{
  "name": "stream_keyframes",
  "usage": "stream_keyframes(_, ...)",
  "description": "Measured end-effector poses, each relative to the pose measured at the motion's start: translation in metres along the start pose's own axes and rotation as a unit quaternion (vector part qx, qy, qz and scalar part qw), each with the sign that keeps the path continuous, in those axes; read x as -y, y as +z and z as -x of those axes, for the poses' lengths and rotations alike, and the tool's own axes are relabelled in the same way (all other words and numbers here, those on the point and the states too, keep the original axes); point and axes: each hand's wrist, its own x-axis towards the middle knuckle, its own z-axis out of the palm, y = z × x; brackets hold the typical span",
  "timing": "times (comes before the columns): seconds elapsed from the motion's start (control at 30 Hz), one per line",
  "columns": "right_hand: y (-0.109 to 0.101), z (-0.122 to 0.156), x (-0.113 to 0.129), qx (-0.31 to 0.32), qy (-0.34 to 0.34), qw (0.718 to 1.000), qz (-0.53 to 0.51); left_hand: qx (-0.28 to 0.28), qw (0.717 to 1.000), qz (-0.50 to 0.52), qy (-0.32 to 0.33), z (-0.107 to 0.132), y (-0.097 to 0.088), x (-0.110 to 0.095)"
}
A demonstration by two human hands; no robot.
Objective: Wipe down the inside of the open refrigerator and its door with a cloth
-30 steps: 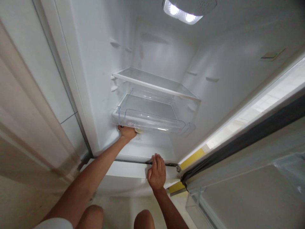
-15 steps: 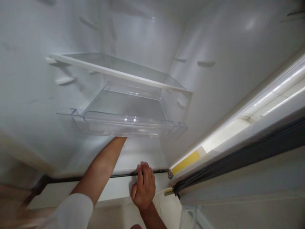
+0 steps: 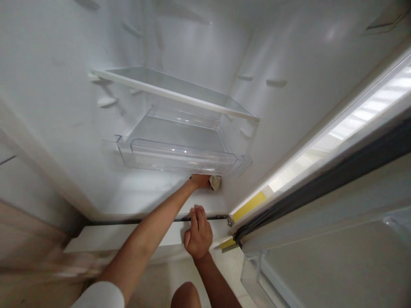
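Observation:
Deep in the fridge, under the clear drawer point(image 3: 183, 156), my left hand point(image 3: 201, 180) reaches to the right-hand corner of the fridge floor point(image 3: 144, 194). Its fingers are closed on a crumpled beige cloth point(image 3: 215, 183), which pokes out beyond the hand. The drawer's front edge partly covers this hand. My right hand point(image 3: 199, 233) lies palm down on the white front sill point(image 3: 112, 236) of the fridge, fingers stretched forward over the dark seam, holding nothing.
Above the drawer sits a glass shelf point(image 3: 180, 87) with a white front rim. The open fridge door point(image 3: 321, 256), with its dark gasket point(image 3: 321, 179) and a clear door bin point(image 3: 253, 273), stands on the right. My knee point(image 3: 186, 295) shows at the bottom edge.
My left hand, hidden under the drawer before, has come into sight toward the right corner with the cloth. My right hand stays on the sill. The view has shifted slightly.

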Motion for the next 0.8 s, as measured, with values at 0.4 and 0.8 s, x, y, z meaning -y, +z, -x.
stream_keyframes(0.4, 0.011, 0.013, -0.01, 0.0, -0.007, 1.0, 0.029, -0.008, 0.998, -0.047, 0.047, 0.114, -0.028, -0.029)
stream_keyframes(0.8, 0.005, 0.007, -0.016, -0.021, -0.06, 0.998, 0.019, -0.044, 0.968, -0.182, -0.167, 0.225, -0.105, 0.073)
